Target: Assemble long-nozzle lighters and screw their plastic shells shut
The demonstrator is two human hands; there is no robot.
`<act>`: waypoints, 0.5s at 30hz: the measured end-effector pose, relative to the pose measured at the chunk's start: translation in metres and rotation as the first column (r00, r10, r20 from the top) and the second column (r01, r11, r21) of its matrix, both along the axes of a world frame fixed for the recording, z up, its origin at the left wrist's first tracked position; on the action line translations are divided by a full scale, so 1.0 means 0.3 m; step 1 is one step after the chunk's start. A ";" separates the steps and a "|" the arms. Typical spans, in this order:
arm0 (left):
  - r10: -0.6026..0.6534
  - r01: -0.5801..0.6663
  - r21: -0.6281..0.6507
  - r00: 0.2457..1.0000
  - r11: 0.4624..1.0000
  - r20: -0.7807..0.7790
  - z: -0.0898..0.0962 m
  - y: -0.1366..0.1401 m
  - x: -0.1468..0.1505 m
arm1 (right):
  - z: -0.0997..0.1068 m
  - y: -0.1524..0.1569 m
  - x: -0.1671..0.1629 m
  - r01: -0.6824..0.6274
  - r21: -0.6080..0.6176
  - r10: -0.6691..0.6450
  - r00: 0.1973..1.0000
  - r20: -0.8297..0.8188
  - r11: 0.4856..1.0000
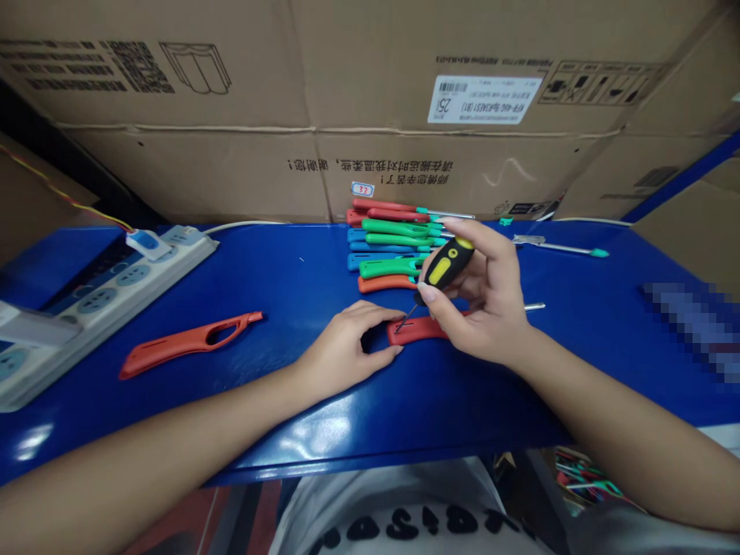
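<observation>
A small screwdriver (444, 270) with a black and yellow handle is gripped in my right hand (491, 293), tilted, its thin shaft pointing down and left. Its tip meets the slotted end of a red long-nozzle lighter (419, 330) lying on the blue table. My left hand (347, 339) rests beside that end, thumb and index finger closed around it on two sides. The lighter's middle is hidden behind my right hand; its metal nozzle (535, 307) shows beyond. Just behind lies a row of several red, green, blue and orange lighters (387, 267).
An orange-red lighter casing (185, 345) lies at left, near a white power strip (116, 297) with plugs. A metal rod with a green tip (566, 248) lies at right. Cardboard (231, 169) stands along the back. Below the table at right is a pile of lighter parts (586, 478).
</observation>
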State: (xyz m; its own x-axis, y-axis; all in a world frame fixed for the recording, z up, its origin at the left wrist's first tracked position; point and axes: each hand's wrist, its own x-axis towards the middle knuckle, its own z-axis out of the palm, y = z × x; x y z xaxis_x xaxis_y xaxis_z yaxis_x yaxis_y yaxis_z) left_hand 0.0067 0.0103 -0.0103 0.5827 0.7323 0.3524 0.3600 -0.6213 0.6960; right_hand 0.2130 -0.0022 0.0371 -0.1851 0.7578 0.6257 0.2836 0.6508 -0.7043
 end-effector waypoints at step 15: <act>-0.030 0.027 0.036 0.995 0.999 0.098 0.003 -0.002 -0.003 | -0.015 0.022 0.013 -0.007 0.123 0.000 0.998 0.057 0.992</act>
